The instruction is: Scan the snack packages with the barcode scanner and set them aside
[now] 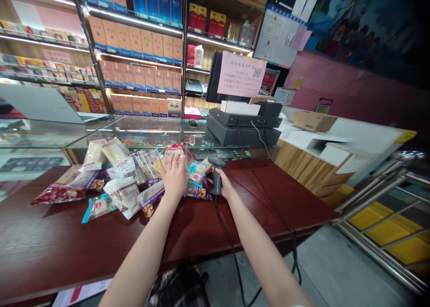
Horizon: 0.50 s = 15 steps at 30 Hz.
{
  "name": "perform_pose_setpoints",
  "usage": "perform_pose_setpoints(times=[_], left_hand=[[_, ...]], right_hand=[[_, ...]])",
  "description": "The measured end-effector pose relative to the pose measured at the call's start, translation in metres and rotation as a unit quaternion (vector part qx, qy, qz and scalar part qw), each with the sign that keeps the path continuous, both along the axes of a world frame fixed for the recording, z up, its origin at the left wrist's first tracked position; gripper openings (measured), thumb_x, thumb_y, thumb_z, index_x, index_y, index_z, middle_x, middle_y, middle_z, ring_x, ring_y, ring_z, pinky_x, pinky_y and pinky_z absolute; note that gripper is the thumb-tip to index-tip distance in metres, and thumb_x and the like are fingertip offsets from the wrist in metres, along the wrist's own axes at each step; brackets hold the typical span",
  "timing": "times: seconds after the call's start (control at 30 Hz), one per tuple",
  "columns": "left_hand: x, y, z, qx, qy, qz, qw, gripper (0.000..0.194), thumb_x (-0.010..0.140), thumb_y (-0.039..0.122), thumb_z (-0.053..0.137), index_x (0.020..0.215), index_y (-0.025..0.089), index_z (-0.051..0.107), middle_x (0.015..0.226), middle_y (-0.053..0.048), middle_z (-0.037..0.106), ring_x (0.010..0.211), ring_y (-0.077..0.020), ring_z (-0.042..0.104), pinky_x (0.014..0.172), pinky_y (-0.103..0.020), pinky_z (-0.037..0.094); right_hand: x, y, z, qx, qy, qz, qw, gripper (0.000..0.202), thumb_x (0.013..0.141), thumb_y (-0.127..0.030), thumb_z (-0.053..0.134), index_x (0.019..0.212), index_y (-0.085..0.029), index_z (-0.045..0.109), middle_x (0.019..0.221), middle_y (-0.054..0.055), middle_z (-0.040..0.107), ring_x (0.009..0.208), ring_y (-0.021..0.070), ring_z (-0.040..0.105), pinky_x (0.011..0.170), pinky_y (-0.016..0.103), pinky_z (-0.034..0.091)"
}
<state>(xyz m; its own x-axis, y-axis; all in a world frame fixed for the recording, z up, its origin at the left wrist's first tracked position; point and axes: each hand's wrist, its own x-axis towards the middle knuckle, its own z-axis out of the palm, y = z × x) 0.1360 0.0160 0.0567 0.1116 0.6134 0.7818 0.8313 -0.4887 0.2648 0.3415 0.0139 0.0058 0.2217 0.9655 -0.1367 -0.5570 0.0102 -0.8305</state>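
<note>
At far left, a pale laptop stands open on a glass display counter, with lit shelves of orange, blue and red boxes behind it. In front of the counter is a dark red table. On its left half lies a loose heap of wrapped food packets: a red-edged packet on the outer side, a teal-edged packet nearer the front, clear-and-white packets leaning on one another, and a purple packet toward the middle.

At the heap's right end, the person's left hand rests palm down with its fingers spread, touching a red packet beneath the fingertips; I cannot tell whether it grips the wrapper. Just right of that hand, a small teal packet lies over another purple wrapper.

Next comes a dark handheld scanner, held upright above the table beside the packets. The right hand is closed around its handle, and a black cable drops from the handle's bottom over the table's front edge.

Behind the scanner, a monitor bearing a pink printed sign stands above a black cash drawer. Farther right are a cardboard box on a white-topped counter and, at far right, a metal railing.
</note>
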Motion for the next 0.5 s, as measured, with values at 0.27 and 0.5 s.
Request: perform_pose_setpoints(times=[0.27,0.5], left_hand=[[-0.017,0.010,0.002,-0.012,-0.077,0.049,0.996,0.033,0.083,0.010,0.047,0.101,0.024,0.072,0.117,-0.012,0.068,0.131,-0.0356,0.045,0.112,-0.070,0.007],[-0.033,0.017,0.008,0.028,-0.173,0.091,0.980,0.027,0.084,0.013,0.047,0.088,0.023,0.071,0.104,-0.009,0.071,0.125,-0.0334,0.050,0.112,-0.070,0.000]], right_hand=[[-0.032,-0.005,0.012,0.009,-0.018,0.050,0.999,0.029,0.071,-0.037,0.070,0.097,-0.024,0.065,0.083,0.001,0.071,0.079,0.0184,0.068,0.070,0.031,0.056],[-0.063,0.010,0.021,0.027,-0.051,0.058,0.997,0.032,0.067,-0.037,0.072,0.095,-0.022,0.065,0.077,-0.002,0.070,0.062,0.0129,0.062,0.058,0.024,0.050]])
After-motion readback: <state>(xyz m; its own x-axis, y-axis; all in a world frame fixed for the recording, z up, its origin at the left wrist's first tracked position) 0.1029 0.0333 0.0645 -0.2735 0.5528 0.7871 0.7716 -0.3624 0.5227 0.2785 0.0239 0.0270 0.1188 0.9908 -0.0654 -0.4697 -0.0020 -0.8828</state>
